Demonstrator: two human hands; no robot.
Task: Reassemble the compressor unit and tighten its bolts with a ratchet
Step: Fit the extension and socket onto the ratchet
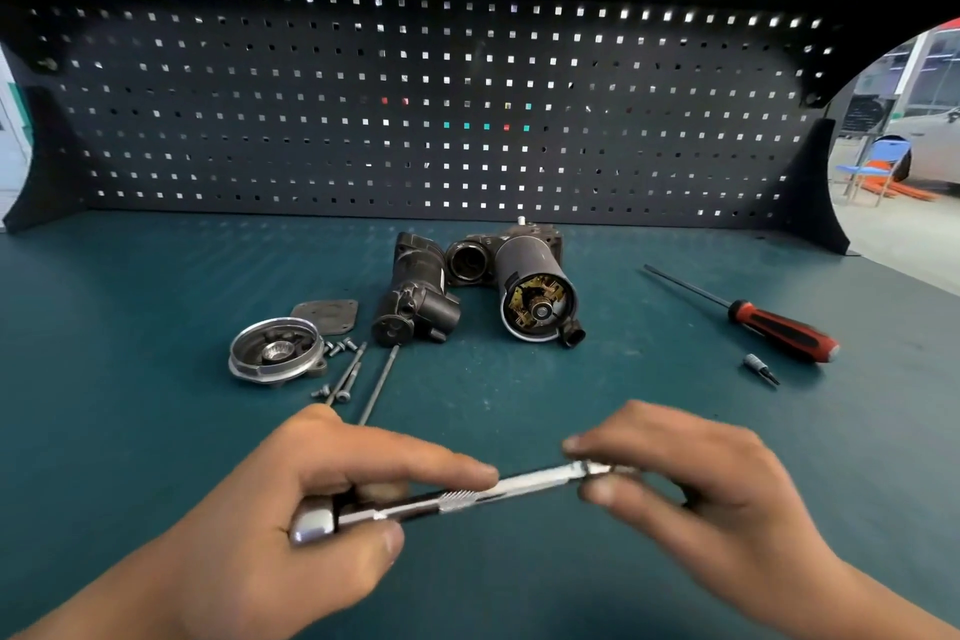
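Note:
Both hands hold a chrome ratchet point(467, 496) low over the bench. My left hand point(291, 504) grips its head end, index finger stretched along the shaft. My right hand point(691, 489) pinches the far tip between thumb and fingers. Behind them lies the compressor's motor body point(530, 286), its open end with brushes facing me. A black housing part point(418, 294) lies to its left. A round silver end cover point(275, 348) and a flat grey plate point(327, 314) sit further left. Long bolts point(363, 379) and small screws point(335, 346) lie beside the cover.
A red-and-black screwdriver point(779, 327) lies at the right on the green bench mat point(130, 431), with a small bit point(758, 368) just in front of it. A black pegboard point(415, 109) closes the back of the bench. A workshop floor with a blue chair point(878, 166) shows at the far right.

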